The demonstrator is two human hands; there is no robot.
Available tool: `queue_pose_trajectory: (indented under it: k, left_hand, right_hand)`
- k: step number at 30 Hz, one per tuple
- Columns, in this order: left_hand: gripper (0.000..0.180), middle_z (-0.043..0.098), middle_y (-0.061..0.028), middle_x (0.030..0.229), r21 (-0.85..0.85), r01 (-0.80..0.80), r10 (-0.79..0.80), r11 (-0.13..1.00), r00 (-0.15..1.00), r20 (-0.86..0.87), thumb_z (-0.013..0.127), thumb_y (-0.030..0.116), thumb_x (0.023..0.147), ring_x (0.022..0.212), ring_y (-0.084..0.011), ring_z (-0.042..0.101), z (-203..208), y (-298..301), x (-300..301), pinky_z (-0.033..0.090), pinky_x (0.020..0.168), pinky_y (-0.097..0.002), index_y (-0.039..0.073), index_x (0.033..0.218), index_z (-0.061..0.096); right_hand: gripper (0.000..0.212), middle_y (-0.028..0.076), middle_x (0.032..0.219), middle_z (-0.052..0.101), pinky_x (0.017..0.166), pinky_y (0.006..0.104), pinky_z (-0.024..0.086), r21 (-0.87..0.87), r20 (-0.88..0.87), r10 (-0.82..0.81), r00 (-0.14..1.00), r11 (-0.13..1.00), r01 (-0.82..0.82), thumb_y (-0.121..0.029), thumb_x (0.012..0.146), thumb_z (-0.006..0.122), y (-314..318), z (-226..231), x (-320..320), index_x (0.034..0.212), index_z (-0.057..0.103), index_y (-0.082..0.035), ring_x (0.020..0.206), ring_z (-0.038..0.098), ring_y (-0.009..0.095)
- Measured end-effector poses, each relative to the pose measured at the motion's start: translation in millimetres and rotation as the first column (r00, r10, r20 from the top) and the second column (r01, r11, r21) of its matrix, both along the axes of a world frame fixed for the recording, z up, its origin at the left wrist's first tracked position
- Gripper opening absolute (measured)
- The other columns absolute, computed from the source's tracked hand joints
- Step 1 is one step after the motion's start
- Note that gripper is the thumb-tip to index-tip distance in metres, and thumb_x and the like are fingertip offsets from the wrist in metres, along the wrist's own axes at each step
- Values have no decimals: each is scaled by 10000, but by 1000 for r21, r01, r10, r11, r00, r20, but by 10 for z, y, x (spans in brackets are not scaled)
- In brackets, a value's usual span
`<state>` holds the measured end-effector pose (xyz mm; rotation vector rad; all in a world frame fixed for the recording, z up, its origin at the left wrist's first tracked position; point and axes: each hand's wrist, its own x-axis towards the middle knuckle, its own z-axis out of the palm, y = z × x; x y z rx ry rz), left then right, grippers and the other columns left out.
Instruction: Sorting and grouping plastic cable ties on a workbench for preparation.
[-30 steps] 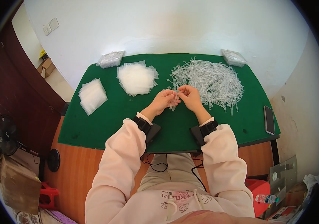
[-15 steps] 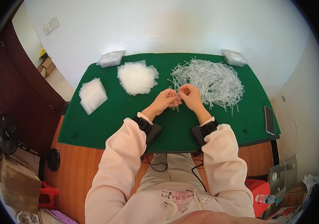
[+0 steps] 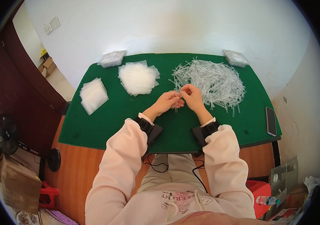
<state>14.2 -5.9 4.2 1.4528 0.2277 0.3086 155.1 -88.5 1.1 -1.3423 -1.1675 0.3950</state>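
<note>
While both hands meet near the centre of the frame, above the green-covered worktop [image 3: 175,138], a few slim clear plastic sticks [image 3: 176,108] show beneath the fingers. The left hand [image 3: 166,101] curls loosely around them, and the right hand [image 3: 192,98] appears to pinch at their upper ends, though the fingers hide the exact contact. Compared with a second ago, less of the bunch fans out below the left fingers and the fingertips sit slightly differently; I judge this to be a small change of hold, with the sticks kept between the hands. Just beyond the right hand, a large heap of similar sticks [image 3: 216,82] fills the upper right of the worktop. Toward the upper left lie a larger pile of clear flat bags [image 3: 138,78] and a smaller bag stack [image 3: 93,96], both apart from the hands.
</note>
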Motion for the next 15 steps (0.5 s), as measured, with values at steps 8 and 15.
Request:
queue_pose_trajectory:
  k: [8,15]
  left_hand:
    - [223,563,-93,998,-79,-69,67,994,997,-28,436,157,919,899,-184,589,27,-16,-11,479,820,-308,0,1060,507]
    - [215,563,-75,1005,-54,-40,39,998,999,-14,436,163,921,902,-174,590,0,16,-14,481,816,-299,15,1058,511]
  right_hand:
    - [96,9,717,570,569,204,425,-4,-17,-4,1000,1000,4,-47,755,587,-10,5,4,843,587,-9,617,510,63]
    - [157,22,739,583,588,225,447,58,-23,69,997,996,-68,-36,753,590,-7,-15,6,904,630,-23,627,524,83]
